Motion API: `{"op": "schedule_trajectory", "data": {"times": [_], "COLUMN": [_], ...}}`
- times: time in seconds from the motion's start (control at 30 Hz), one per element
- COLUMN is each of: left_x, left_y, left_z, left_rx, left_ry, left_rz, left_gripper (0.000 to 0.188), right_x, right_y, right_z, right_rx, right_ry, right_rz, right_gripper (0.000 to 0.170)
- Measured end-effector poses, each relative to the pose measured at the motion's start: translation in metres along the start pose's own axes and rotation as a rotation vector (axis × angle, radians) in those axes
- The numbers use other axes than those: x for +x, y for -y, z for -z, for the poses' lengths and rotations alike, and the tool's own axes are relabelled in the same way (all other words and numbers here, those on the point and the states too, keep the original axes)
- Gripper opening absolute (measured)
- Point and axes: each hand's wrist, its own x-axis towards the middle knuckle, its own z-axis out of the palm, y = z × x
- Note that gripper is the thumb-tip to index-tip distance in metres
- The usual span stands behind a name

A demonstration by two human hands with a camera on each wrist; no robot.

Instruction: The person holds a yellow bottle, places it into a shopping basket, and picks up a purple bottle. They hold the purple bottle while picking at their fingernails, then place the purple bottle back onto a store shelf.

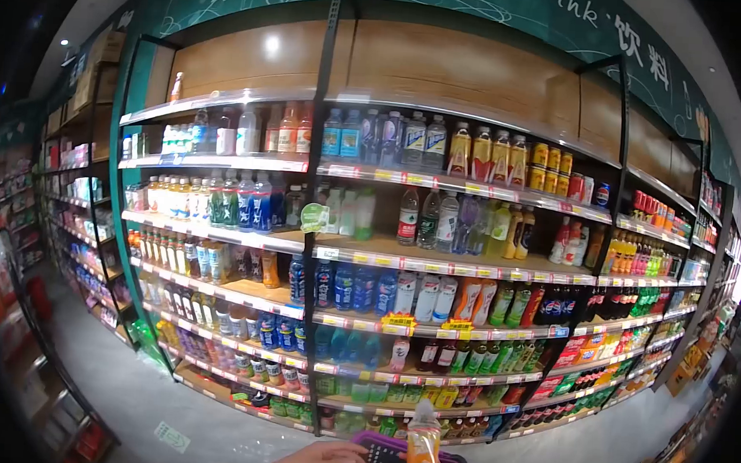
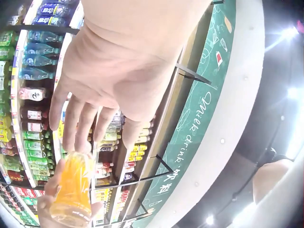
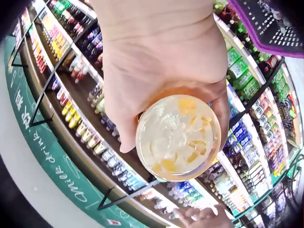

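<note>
My right hand (image 3: 161,61) grips an orange drink bottle (image 1: 422,454) around its side, low in the head view. The bottle has a pale cap end pointing up, and its clear round base (image 3: 178,140) faces the right wrist camera. My left hand (image 2: 114,85) hangs with its fingers extended and spread, holding nothing. In the left wrist view its fingertips overlap the top of the bottle. Under both hands is a dark shopping basket with a purple rim (image 1: 368,438), partly hidden by the hands and bottle.
Ahead stands a tall drinks shelf (image 1: 461,260) with several rows of bottles and cans. One lone bottle (image 1: 177,87) stands on the top left shelf. Further shelving (image 1: 76,174) runs along the left. A sign lies on the grey floor (image 1: 235,426).
</note>
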Motion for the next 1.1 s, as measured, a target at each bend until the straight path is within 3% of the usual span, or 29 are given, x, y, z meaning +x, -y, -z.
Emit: {"op": "schedule_trajectory", "data": {"times": [0.1,0.23,0.3,0.33,0.37,0.43,0.5,0.53,0.77,1.1], "left_x": [-0.001,0.006,0.006,0.007,0.013,0.016,0.014,0.01,0.003,0.026], "left_y": [-0.002,-0.001,0.025,0.031,0.019,0.057,0.065,0.068,0.059,0.059], "left_z": [-0.026,-0.037,-0.024,-0.02,-0.016,-0.002,-0.004,-0.011,-0.013,0.011], "left_rx": [-0.036,-0.205,-0.442,-0.441,-0.45,-0.559,-0.692,-0.718,-0.709,-0.668], "left_ry": [-0.328,-0.477,-0.47,-0.405,-0.346,-0.467,-0.505,-0.559,-0.695,-0.754], "left_rz": [-0.049,-0.043,-0.013,0.049,0.102,0.232,0.261,0.278,0.325,0.282], "left_gripper": [0.047,0.057,0.069,0.064,0.059,0.046,0.037,0.037,0.042,0.038], "right_x": [0.008,0.011,0.006,0.01,0.009,0.013,0.013,0.009,0.019,0.082], "right_y": [-0.001,0.005,0.011,0.018,0.018,0.022,0.028,0.025,0.017,0.008], "right_z": [-0.035,-0.051,-0.042,-0.018,-0.011,-0.02,-0.03,-0.027,0.027,0.029], "right_rx": [0.059,0.046,-0.373,-0.348,-0.24,-0.337,-0.618,-0.682,-0.801,-0.977], "right_ry": [0.162,0.315,0.409,0.557,0.549,0.553,0.419,0.316,0.312,0.261], "right_rz": [-0.014,-0.005,0.062,-0.051,-0.073,-0.01,0.023,-0.003,-0.328,-0.291], "right_gripper": [0.044,0.044,0.084,0.093,0.093,0.089,0.082,0.078,0.058,0.051]}}
